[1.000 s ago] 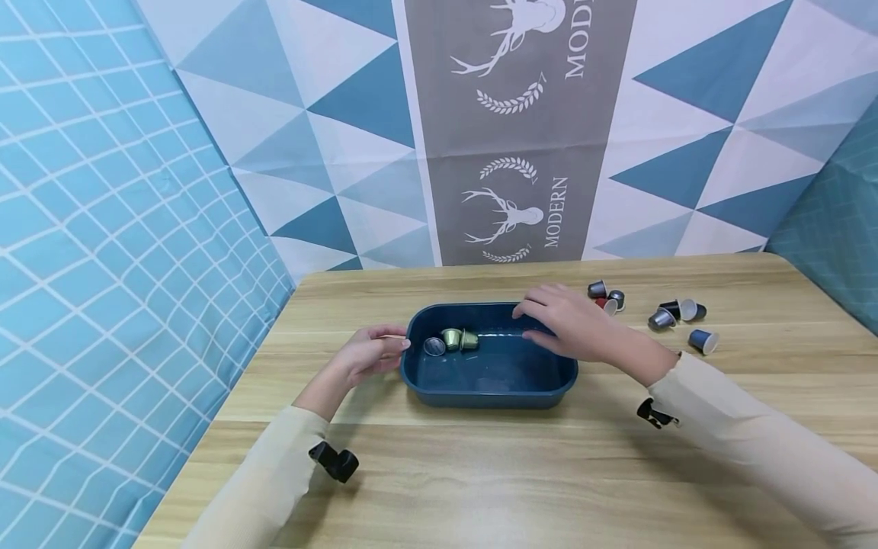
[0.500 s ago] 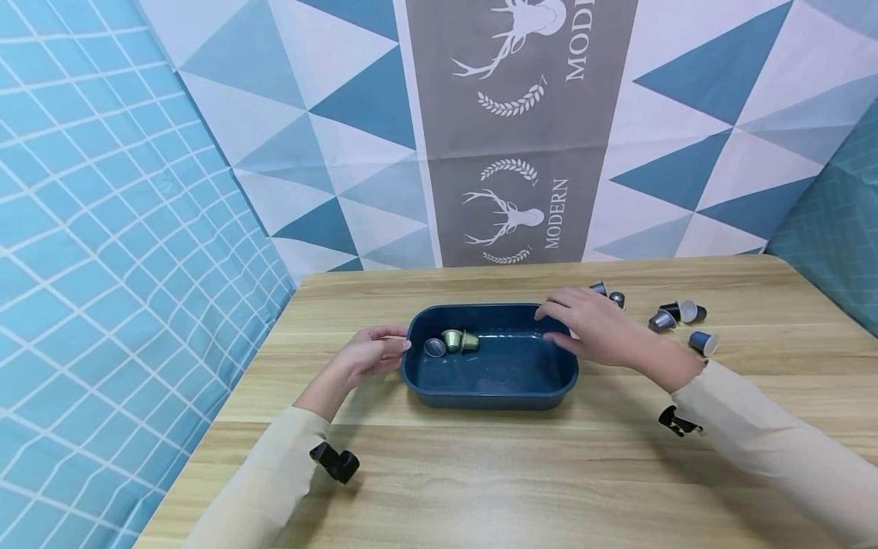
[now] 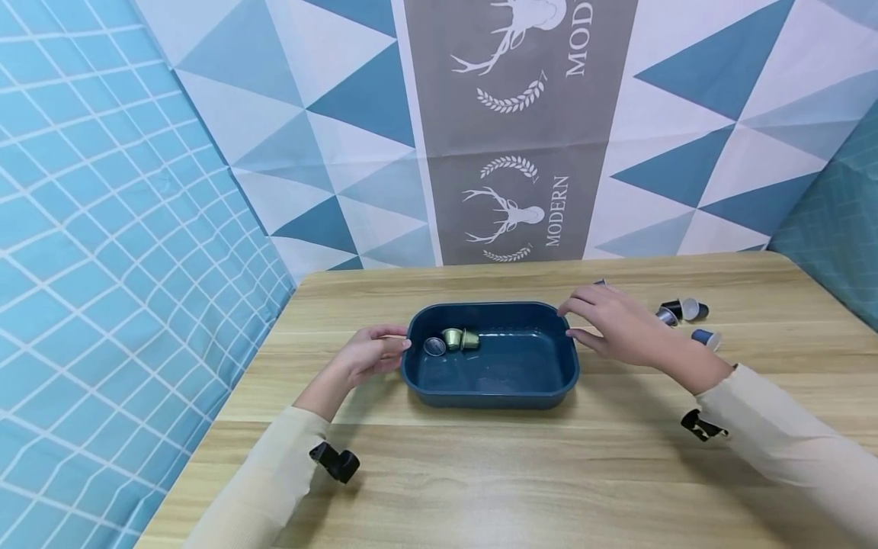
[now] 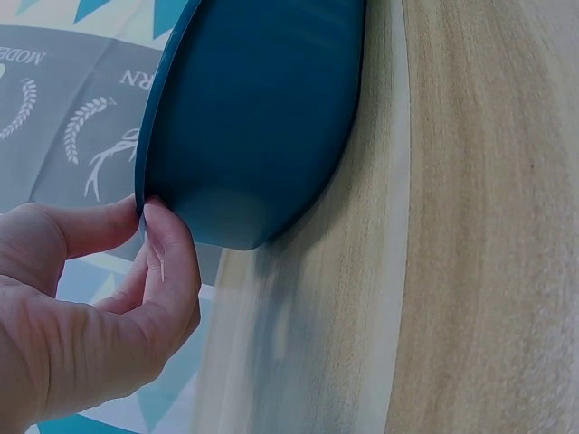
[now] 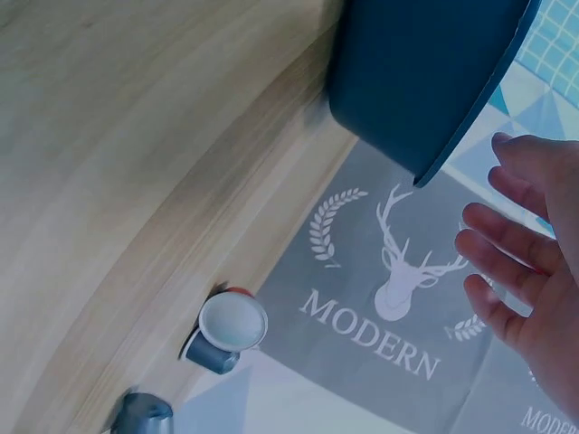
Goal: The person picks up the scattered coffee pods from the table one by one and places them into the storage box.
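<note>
A dark blue rectangular bin (image 3: 490,393) stands on the table. My left hand (image 3: 373,352) pinches its left rim between thumb and fingers, which the left wrist view shows closely. Inside, toward the left, lie two green-gold coffee capsules (image 3: 460,340) and a capsule with its round lid up (image 3: 434,347). My right hand (image 3: 610,324) hovers beside the bin's right rim, palm down with loosely bent fingers. In the right wrist view that hand holds nothing, and its fingers are apart from the bin wall (image 5: 416,81).
More coffee capsules lie on the wooden table (image 3: 439,473) to the right: a dark group (image 3: 682,309), a blue one (image 3: 705,338), and some mostly hidden behind my right hand. A white-lidded capsule (image 5: 233,321) shows in the right wrist view. Patterned cloth hangs behind the table.
My right hand has moved right, from over the bin's right part to just past its right rim, covering capsules behind it. My left hand and the bin have stayed in place.
</note>
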Tool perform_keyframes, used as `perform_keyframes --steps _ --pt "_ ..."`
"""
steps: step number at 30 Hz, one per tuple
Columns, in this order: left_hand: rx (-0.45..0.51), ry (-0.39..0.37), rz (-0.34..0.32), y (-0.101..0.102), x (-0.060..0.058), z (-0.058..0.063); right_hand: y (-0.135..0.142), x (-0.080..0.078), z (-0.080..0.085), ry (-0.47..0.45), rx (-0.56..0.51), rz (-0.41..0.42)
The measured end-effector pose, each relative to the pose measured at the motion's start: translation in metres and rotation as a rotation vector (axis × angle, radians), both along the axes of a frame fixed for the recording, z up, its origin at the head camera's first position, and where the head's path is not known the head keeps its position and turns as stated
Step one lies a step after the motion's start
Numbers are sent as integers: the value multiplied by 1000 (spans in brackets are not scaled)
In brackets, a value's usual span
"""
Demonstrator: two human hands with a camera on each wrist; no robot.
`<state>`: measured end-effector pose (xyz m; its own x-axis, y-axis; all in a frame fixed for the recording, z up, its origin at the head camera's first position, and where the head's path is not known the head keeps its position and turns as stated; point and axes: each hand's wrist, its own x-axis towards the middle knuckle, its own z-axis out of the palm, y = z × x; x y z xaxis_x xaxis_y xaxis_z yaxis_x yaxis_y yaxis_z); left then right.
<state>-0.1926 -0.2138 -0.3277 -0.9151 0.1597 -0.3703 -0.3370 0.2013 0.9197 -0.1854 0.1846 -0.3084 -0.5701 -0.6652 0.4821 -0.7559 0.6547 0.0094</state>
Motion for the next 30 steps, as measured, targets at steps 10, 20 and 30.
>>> perform_keyframes --steps 10,20,30 --pt "7 0 9 1 -1 1 22 -2 0 53 18 -24" --pt "6 5 -8 0 0 0 51 -2 -7 115 -26 8" --pt "2 2 0 1 -1 -1 75 -5 -20 111 10 -57"
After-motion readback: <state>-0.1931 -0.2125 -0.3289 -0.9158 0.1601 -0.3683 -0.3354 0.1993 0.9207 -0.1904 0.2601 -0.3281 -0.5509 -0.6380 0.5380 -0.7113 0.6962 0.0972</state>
